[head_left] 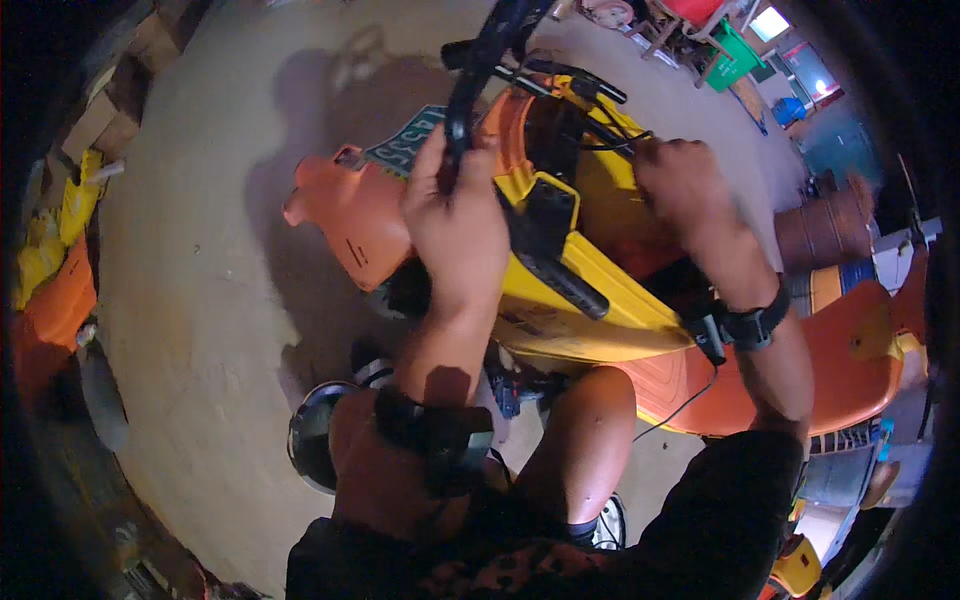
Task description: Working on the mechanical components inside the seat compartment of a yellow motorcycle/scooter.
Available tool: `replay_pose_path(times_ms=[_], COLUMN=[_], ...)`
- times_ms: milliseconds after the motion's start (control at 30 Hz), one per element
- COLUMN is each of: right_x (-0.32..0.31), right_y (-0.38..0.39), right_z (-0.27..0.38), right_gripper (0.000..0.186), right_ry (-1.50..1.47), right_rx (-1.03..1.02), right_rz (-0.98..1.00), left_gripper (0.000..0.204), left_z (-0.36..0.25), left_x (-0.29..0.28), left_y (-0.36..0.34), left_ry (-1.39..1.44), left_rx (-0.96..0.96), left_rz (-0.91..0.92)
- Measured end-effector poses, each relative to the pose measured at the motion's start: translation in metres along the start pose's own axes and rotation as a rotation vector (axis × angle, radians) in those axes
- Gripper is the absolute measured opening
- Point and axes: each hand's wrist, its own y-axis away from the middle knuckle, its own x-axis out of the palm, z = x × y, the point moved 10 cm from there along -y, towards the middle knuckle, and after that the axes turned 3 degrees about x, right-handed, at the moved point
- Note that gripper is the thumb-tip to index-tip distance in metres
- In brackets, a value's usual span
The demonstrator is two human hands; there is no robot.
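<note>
A yellow and orange scooter [600, 320] stands across in front of me, its orange front mudguard [360, 225] to the left. Fingers wrapped, my left hand [455, 225] holds a black bar [478, 75] that looks like part of the handlebar. Beside it is a green number plate [405, 142]. On the other side, my right hand [690, 185] is curled near black cables [605, 115] at the opened front panel. It is smeared by motion, and anything inside its fingers is hidden. A black grip [570, 285] sticks out below my hands.
Concrete floor [190, 270] spreads to the left. Yellow and orange body panels [60, 290] lie along the left wall. A round black-rimmed object [310, 440] is beside my knee. A green bin [735, 55] and a brown drum [825, 225] stand at the far right.
</note>
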Motion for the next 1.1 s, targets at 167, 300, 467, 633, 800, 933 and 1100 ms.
replay_pose_path(times_ms=[167, 300, 467, 633, 800, 933, 1100], right_x=[0.02, 0.034, 0.071, 0.081, 0.06, 0.043, 0.023], right_y=[-0.001, -0.023, -0.057, -0.076, -0.069, -0.046, -0.015], right_z=[-0.037, -0.063, -0.086, -0.105, -0.115, -0.112, -0.08], right_gripper=[0.011, 0.011, 0.017, 0.014, 0.012, 0.012, 0.012], right_ry=[0.028, 0.075, 0.135, 0.215, 0.178, 0.149, -0.07], right_rx=[0.062, 0.079, 0.126, 0.153, 0.232, 0.249, 0.198], right_rz=[-0.043, -0.091, 0.02, -0.056, -0.149, -0.148, -0.032], left_gripper=[0.017, 0.016, 0.016, 0.016, 0.019, 0.021, 0.02], left_z=[0.004, 0.003, 0.003, 0.008, 0.0, 0.004, 0.001], left_x=[0.005, 0.0, 0.003, 0.004, 0.005, 0.006, 0.002], left_y=[0.001, -0.002, 0.0, 0.001, 0.0, 0.0, -0.001], left_ry=[0.062, 0.05, 0.05, 0.08, 0.059, 0.043, 0.04], left_rx=[-0.007, 0.012, -0.004, -0.04, -0.013, -0.021, -0.024], left_rz=[0.014, 0.01, 0.013, 0.023, 0.02, 0.022, 0.01])
